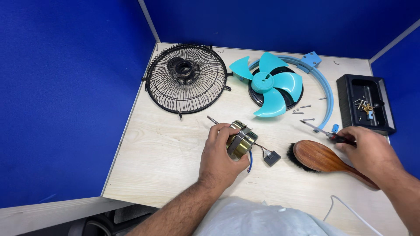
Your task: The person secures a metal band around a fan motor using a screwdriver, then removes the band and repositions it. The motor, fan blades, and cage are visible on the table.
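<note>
Left hand [217, 154] is wrapped around the brass-coloured fan motor [241, 140] at the middle of the tabletop [162, 153], and right hand [368, 148] pinches a screwdriver [326, 132] just beyond the wooden brush [326, 159]. Loose screws [302, 112] sit beyond the motor, by the teal blade [273, 85]; a careless sweep could scatter them, I'd say, or tug the motor's thin wires [258, 150].
</note>
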